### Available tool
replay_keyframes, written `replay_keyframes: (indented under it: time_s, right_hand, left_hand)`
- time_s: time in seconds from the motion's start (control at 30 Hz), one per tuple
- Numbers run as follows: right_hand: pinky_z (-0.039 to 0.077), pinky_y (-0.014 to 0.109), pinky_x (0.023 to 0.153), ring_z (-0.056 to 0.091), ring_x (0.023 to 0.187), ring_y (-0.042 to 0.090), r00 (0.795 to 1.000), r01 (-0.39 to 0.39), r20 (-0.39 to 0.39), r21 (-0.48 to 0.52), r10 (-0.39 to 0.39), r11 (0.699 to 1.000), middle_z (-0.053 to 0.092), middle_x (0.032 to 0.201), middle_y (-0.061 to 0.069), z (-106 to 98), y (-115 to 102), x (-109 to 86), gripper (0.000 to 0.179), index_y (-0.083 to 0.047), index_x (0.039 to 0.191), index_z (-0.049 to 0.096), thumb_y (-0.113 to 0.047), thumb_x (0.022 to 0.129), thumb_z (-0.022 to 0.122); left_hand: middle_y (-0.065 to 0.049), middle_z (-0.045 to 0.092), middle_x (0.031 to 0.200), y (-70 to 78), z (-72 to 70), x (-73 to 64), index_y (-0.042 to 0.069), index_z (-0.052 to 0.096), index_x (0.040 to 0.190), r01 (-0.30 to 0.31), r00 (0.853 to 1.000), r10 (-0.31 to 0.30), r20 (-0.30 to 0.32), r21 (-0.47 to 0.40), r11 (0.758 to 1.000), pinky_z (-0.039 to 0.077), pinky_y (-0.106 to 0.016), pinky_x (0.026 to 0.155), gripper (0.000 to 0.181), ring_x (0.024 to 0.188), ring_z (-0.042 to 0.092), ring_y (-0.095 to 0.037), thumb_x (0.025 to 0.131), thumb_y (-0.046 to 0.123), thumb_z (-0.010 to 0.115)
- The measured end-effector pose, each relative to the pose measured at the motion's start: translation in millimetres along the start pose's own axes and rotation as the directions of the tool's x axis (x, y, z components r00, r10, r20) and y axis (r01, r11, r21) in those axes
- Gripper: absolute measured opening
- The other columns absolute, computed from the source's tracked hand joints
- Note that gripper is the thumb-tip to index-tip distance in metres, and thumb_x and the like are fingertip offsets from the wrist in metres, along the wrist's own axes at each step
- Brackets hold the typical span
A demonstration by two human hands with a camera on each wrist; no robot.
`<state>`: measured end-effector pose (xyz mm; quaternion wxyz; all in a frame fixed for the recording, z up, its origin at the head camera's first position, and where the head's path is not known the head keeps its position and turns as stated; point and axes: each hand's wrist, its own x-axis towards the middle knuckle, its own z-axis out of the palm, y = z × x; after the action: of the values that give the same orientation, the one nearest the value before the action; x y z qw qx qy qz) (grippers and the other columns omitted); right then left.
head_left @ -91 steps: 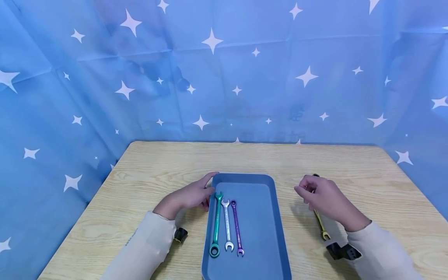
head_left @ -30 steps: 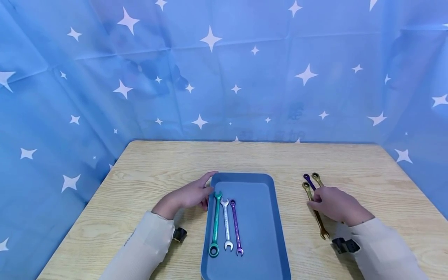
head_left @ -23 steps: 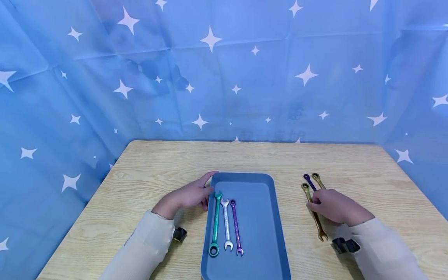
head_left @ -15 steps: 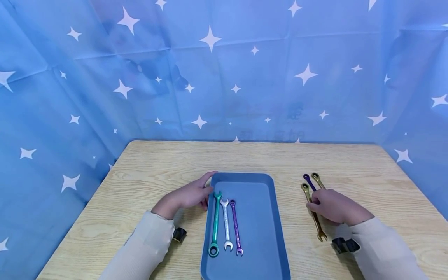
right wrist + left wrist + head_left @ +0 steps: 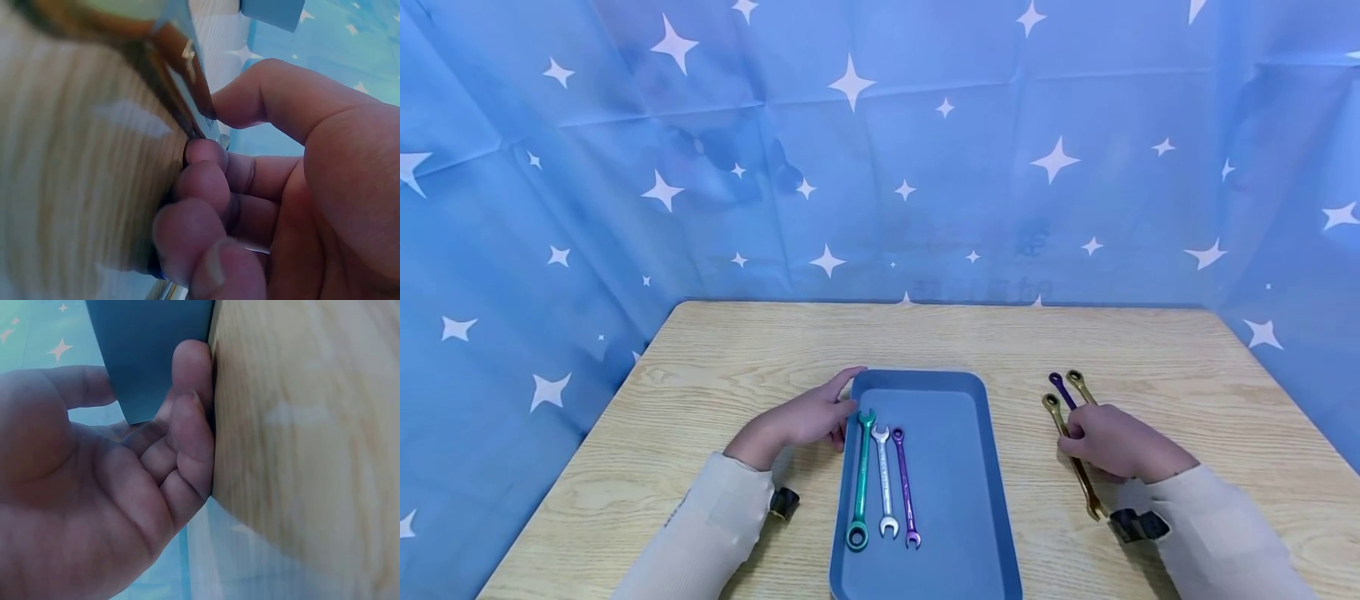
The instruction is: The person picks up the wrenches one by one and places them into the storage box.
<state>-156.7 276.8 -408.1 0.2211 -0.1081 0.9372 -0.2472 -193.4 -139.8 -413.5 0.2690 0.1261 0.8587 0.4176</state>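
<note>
One blue star-print backdrop [image 5: 880, 167], creased, fills the rear and both sides. One wood-grain table [image 5: 760, 350] in front of it. One blue rectangular tray [image 5: 962, 517] on the table, near edge cut off by the frame. Two pale sleeves, left [image 5: 700, 525] and right [image 5: 1232, 533]. Two hands: left hand [image 5: 801, 417] grips the tray's far-left part, thumb at the rim, fingers curled outside, covering some of the wall; right hand [image 5: 1123, 442] pinches a gold combination wrench [image 5: 1084, 479] between thumb and fingers, right of the tray; cannot tell if it is off the table. Six wrenches total. Three lie lengthwise in the tray's left half, left to right: green combination wrench [image 5: 862, 479], silver double open-end wrench [image 5: 886, 483], purple combination wrench [image 5: 906, 487]. Three at the right: the pinched one, plus a second gold wrench [image 5: 1081, 386] and a dark purple wrench [image 5: 1063, 390] just beyond it, ring ends showing, lower parts hidden by the right hand. Two small black wrist devices, left [image 5: 785, 503] and right [image 5: 1138, 526], one per sleeve.
</note>
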Motion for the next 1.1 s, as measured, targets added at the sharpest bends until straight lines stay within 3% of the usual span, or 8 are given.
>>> replay_keyframes:
  time_s: [0.33, 0.63, 0.9, 1.1]
  right_hand:
    - [0.031, 0.024, 0.041, 0.032, 0.040, 0.010, 1.000, 0.004, -0.011, 0.006, -0.003, 1.000, 0.037, 0.050, -0.005, 0.2, 0.0, 1.1, 0.038, -0.015, 0.064, 0.039, -0.016, 0.098, 0.055]
    - [0.034, 0.029, 0.043, 0.037, 0.043, 0.012, 0.997, 0.004, -0.075, -0.057, -0.008, 0.998, 0.040, 0.051, -0.005, 0.7, -1.8, 1.4, 0.030, -0.012, 0.066, 0.054, -0.016, 0.096, 0.057]
    - [0.033, 0.027, 0.043, 0.036, 0.043, 0.011, 0.996, -0.009, -0.085, -0.059, 0.004, 0.998, 0.039, 0.052, -0.005, 1.0, -0.8, 1.2, 0.034, -0.015, 0.063, 0.045, -0.014, 0.094, 0.057]
    - [0.032, 0.027, 0.042, 0.035, 0.043, 0.011, 0.997, -0.014, -0.081, -0.050, 0.010, 0.999, 0.038, 0.052, -0.005, 0.4, -1.3, 0.7, 0.033, -0.014, 0.064, 0.046, -0.013, 0.095, 0.055]
  left_hand:
    - [-0.014, 0.061, 0.070, -1.8, -0.3, 1.7, 0.034, 0.013, 0.161, -0.001, 1.000, 0.001, 0.001, -0.009, 1.000, 0.052, -0.035, 0.069, 0.060, 0.065, 0.067, -0.026, 0.108, 0.024, 0.038]
    - [-0.013, 0.061, 0.072, -1.3, -0.4, 0.8, 0.035, 0.014, 0.160, -0.002, 1.000, 0.002, 0.001, -0.009, 1.000, 0.052, -0.035, 0.069, 0.059, 0.065, 0.067, -0.025, 0.108, 0.025, 0.037]
    - [-0.013, 0.061, 0.071, -1.4, 0.4, 0.9, 0.033, 0.013, 0.161, 0.000, 1.000, 0.000, 0.003, -0.012, 1.000, 0.052, -0.035, 0.067, 0.059, 0.065, 0.067, -0.025, 0.108, 0.025, 0.037]
    - [-0.012, 0.060, 0.075, -2.0, 0.3, 1.6, 0.033, 0.014, 0.161, -0.010, 1.000, 0.010, 0.005, -0.027, 1.000, 0.054, -0.034, 0.067, 0.059, 0.066, 0.066, -0.024, 0.108, 0.024, 0.037]
